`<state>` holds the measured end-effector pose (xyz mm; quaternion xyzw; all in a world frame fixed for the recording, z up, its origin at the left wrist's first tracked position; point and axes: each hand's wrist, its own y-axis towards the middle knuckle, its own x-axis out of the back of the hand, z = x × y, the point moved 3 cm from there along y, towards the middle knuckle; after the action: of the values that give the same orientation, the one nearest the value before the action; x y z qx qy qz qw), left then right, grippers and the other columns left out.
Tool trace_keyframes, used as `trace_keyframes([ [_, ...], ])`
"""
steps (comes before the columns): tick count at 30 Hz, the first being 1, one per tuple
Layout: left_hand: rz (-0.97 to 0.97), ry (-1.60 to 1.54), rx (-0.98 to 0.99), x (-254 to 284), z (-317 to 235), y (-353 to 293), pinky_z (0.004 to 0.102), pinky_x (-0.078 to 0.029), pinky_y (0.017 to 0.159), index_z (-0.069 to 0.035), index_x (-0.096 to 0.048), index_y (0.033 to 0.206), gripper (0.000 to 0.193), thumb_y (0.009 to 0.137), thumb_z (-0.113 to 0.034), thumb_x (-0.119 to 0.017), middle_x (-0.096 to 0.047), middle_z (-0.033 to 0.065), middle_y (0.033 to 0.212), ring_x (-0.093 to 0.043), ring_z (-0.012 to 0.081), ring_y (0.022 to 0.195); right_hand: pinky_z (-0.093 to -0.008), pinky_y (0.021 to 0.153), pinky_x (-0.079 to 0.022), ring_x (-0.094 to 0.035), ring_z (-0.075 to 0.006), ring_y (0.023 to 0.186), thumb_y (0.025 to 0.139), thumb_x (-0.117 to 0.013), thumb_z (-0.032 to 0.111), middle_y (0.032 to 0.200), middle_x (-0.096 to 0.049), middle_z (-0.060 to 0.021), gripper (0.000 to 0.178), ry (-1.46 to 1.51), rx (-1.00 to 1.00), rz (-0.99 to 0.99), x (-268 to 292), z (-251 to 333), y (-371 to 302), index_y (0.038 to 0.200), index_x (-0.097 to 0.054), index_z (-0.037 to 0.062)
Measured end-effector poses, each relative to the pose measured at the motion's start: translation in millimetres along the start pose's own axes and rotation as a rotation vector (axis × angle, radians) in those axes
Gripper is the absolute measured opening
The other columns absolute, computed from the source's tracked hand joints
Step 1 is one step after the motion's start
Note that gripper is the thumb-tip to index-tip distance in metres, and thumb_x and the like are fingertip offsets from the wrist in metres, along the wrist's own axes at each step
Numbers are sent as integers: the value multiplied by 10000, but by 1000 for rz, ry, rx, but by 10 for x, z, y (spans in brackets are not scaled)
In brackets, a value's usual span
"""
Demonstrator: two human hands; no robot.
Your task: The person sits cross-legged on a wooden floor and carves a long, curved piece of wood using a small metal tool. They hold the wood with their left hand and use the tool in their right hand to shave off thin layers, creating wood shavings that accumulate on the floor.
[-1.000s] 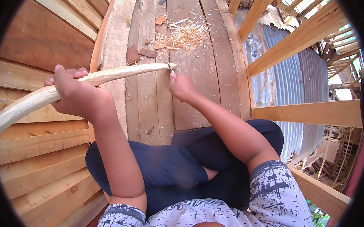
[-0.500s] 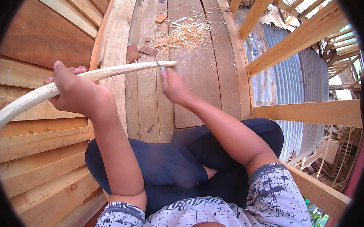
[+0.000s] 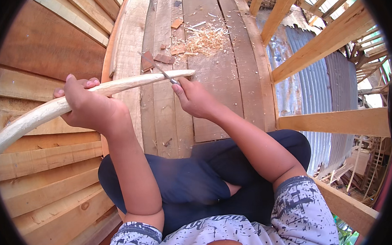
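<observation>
A long, pale, peeled and gently curved wooden stick runs from the left rim across to the middle, where it tapers to a tip. My left hand is closed around its thicker part. Near the tip, my right hand grips the short handle of a narrow-bladed metal tool. The slim grey blade lies slantwise across the stick, pointing away and to the left. Whether it is a knife or a file, I cannot tell.
Past the stick, curly wood shavings and several reddish-brown wood pieces lie on the plank floor. A board wall rises close on the left. Wooden rails and corrugated metal sheets stand on the right.
The tool has swung so its blade now shows lengthwise across the stick, further back from the tip. The whole scene has shifted slightly right and down; my left hand keeps its hold.
</observation>
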<state>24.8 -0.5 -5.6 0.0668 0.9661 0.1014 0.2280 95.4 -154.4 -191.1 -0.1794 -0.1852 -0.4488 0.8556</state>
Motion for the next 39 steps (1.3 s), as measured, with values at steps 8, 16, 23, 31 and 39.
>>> trace_keyframes([
  [8, 9, -34, -15, -19, -6, -2, 309, -458, 645, -91, -397, 884, 189, 870, 6, -560, -422, 19, 656, -428, 124, 577, -524, 726, -477, -643, -435, 786, 1066, -379, 329, 795, -634, -281, 444, -71, -38, -43, 47, -47, 10, 962, -583, -52],
  [16, 44, -43, 11, -68, 8, -48, 305, -454, 652, -100, -385, 881, 197, 863, 11, -546, -415, 23, 657, -436, 121, 605, -531, 808, -480, -642, -465, 920, 1062, -371, 330, 930, -651, -324, 482, -63, -256, 28, 71, -463, 177, 1027, -597, -93],
  [23, 172, -179, 3, -21, 79, 42, 276, -410, 606, -130, -379, 895, 233, 848, 27, -545, -382, 7, 654, -409, 113, 592, -527, 857, -503, -646, -469, 990, 1048, -406, 304, 1001, -660, -342, 466, -25, -357, 36, 106, -567, 151, 1046, -649, -93],
  [31, 163, -175, -4, 7, 81, 63, 272, -394, 589, -133, -364, 908, 265, 826, 49, -539, -374, 3, 668, -385, 108, 580, -498, 781, -493, -668, -420, 873, 1041, -432, 365, 901, -670, -300, 497, 63, -142, 46, 0, -64, 28, 989, -631, -87],
  [39, 201, -209, -5, 2, 71, 40, 272, -385, 579, -143, -361, 901, 272, 825, 48, -538, -375, -1, 668, -382, 108, 577, -464, 702, -476, -646, -338, 737, 1028, -453, 388, 825, -672, -225, 473, 157, -52, 164, 88, -57, 66, 918, -649, -28],
])
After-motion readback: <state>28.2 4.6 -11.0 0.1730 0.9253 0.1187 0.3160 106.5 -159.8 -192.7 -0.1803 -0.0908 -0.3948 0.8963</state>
